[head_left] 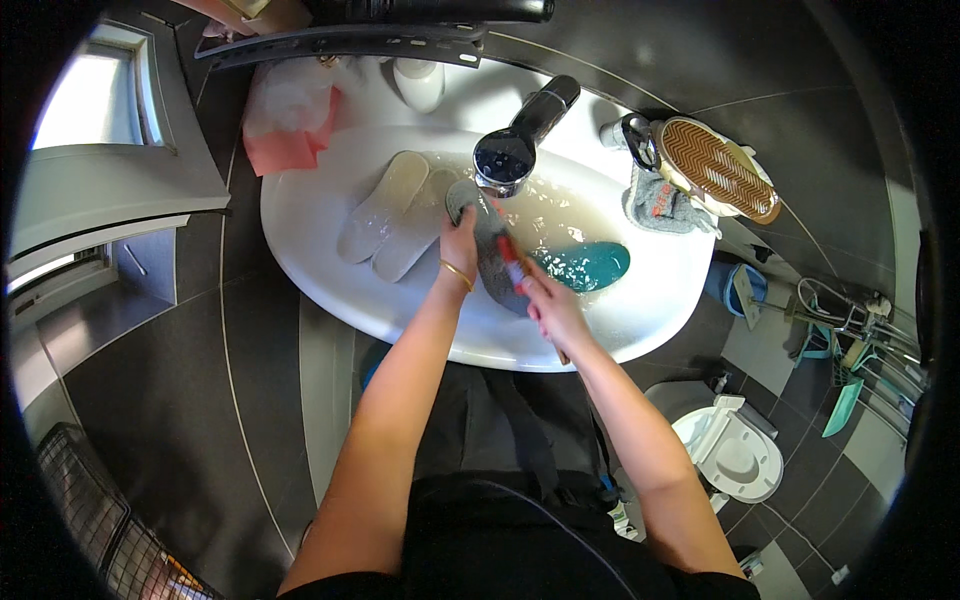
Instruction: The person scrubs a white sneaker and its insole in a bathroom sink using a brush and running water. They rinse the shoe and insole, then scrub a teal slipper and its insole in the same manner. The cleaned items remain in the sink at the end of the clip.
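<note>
Over the white washbasin, my left hand is closed round the edge of a grey slipper, holding it slanted near the tap. My right hand grips a scrubbing brush with red bristles and a wooden handle. Its bristles touch the slipper's surface, and the handle end shows below the hand. Left of my left hand, two pale slippers lie side by side against the basin wall. A teal slipper rests in cloudy water to the right, partly under it.
A shoe with a brown zigzag sole lies on the right rim above a grey cloth. At the back stand a white bottle and a pink-and-clear bag. A dark shelf overhangs there. A toilet is lower right.
</note>
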Action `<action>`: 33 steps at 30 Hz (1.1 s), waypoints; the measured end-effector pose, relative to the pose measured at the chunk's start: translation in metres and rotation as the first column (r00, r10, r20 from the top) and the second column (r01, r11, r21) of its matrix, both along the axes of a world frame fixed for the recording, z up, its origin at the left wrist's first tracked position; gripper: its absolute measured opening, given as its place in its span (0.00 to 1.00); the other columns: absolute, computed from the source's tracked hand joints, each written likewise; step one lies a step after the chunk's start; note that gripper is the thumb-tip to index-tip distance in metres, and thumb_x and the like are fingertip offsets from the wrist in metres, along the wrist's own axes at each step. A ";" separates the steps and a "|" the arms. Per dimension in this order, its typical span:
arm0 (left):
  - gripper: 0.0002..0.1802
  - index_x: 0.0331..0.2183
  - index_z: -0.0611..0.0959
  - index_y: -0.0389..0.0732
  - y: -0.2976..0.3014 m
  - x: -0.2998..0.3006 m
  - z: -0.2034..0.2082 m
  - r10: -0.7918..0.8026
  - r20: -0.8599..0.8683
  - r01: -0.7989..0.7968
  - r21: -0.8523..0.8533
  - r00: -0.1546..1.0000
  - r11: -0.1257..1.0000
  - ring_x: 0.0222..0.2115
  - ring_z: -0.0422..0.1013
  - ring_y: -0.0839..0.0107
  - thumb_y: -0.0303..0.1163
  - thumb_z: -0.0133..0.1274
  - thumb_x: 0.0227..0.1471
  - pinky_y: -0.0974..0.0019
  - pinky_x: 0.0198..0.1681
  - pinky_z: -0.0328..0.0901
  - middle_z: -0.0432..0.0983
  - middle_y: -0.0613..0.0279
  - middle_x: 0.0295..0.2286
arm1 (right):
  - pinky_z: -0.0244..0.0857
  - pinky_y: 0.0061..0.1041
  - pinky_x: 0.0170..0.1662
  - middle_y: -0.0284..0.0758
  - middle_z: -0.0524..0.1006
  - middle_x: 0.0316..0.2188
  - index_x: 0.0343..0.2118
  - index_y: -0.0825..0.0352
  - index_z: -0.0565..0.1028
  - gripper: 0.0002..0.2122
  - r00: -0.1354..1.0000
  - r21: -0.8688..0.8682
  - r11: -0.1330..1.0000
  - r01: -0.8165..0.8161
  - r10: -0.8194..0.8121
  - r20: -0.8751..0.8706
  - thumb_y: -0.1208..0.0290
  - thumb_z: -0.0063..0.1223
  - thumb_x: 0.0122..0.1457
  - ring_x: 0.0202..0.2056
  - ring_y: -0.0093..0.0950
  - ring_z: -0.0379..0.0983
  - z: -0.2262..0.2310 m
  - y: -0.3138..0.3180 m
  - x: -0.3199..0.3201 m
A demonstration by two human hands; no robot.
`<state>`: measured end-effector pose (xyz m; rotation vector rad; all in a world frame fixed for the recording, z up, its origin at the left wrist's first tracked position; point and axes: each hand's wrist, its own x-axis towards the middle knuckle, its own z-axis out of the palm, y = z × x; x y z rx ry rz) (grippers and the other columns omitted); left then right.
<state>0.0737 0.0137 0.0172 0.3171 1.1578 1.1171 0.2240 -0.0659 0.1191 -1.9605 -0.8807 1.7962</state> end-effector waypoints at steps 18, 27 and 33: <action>0.23 0.47 0.73 0.39 -0.053 0.005 0.028 -0.187 0.578 0.304 -0.112 0.795 0.946 0.40 0.72 0.67 0.48 0.43 0.60 0.64 0.45 0.66 0.75 0.60 0.38 | 0.59 0.21 0.18 0.27 0.70 0.19 0.55 0.55 0.66 0.24 0.896 0.057 0.916 0.396 -0.372 -0.244 0.72 0.57 0.54 0.15 0.19 0.64 -0.056 0.027 -0.003; 0.18 0.42 0.74 0.39 -0.058 0.047 -0.028 0.110 0.363 -0.001 -0.286 0.925 0.958 0.36 0.70 0.65 0.42 0.38 0.62 0.61 0.42 0.66 0.74 0.59 0.35 | 0.67 0.48 0.39 0.51 0.77 0.31 0.61 0.51 0.57 0.23 0.707 -0.079 0.893 -0.443 0.402 0.581 0.55 0.33 0.64 0.33 0.51 0.74 0.011 0.023 -0.029; 0.21 0.38 0.76 0.33 -0.040 0.032 -0.036 0.040 0.237 0.029 -0.279 0.971 0.960 0.35 0.69 0.67 0.41 0.36 0.63 0.65 0.41 0.64 0.73 0.55 0.32 | 0.68 0.47 0.38 0.52 0.77 0.31 0.59 0.55 0.59 0.22 0.771 0.060 0.906 -0.419 0.319 0.551 0.56 0.32 0.64 0.32 0.51 0.75 0.001 0.006 -0.041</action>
